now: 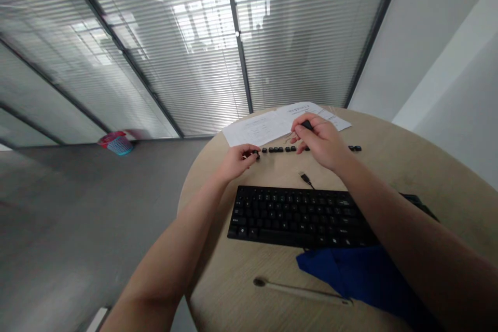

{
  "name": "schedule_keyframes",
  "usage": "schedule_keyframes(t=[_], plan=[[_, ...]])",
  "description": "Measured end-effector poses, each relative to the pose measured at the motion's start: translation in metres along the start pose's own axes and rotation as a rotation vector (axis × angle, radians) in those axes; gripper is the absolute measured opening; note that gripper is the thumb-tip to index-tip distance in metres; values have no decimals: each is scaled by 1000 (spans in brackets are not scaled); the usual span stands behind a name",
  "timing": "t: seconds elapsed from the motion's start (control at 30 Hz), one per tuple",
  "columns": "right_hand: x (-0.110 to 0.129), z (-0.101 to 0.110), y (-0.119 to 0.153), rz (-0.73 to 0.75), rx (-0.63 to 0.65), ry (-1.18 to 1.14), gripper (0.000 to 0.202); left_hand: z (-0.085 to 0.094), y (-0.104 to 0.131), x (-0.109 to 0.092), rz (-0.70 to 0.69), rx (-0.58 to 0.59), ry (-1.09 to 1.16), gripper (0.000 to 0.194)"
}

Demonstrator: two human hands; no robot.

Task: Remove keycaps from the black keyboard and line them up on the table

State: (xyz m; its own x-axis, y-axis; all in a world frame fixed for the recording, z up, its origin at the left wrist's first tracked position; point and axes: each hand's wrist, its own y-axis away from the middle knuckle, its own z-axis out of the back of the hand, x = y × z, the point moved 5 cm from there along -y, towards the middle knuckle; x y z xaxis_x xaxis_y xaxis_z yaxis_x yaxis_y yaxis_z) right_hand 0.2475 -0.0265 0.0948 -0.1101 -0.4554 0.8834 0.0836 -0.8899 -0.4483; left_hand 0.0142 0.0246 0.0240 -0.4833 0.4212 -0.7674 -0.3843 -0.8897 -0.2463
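Note:
My left hand (238,160) is closed, thumb and fingers pinching a small black keycap (257,155) at the left end of a row of loose keycaps (276,149). Raised over the right part of that row, my right hand (317,137) is closed around a black-handled wire keycap puller (307,124); thin wires show beyond its fingers. Part of the row is hidden behind this hand. Nearer to me lies a black keyboard (291,215), partly covered by my right forearm.
Printed sheets (260,127) lie at the table's far edge. A USB plug (305,178) rests behind the keyboard. In front are a blue cloth (342,267) and a toothbrush-like brush (303,291). A basket (119,143) stands on the floor by the glass wall.

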Motion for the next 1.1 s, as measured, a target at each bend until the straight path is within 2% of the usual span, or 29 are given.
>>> schedule_keyframes(t=[0.17,0.27,0.63,0.87,1.1], plan=[[-6,8,-5,-22,-38,7,18,-2,-6,8,-84,-121,-211,30],[-9,11,-6,-35,-42,12,17,-6,-12,11,-106,-154,-298,28],[-9,10,-6,-33,-23,93,12,-28,-24,13,-180,-101,-541,21],[-11,7,-6,54,0,210,14,-31,-24,22,-123,-87,-647,21],[-17,3,-4,58,20,249,17,-32,-22,25,-55,-54,-690,23]])
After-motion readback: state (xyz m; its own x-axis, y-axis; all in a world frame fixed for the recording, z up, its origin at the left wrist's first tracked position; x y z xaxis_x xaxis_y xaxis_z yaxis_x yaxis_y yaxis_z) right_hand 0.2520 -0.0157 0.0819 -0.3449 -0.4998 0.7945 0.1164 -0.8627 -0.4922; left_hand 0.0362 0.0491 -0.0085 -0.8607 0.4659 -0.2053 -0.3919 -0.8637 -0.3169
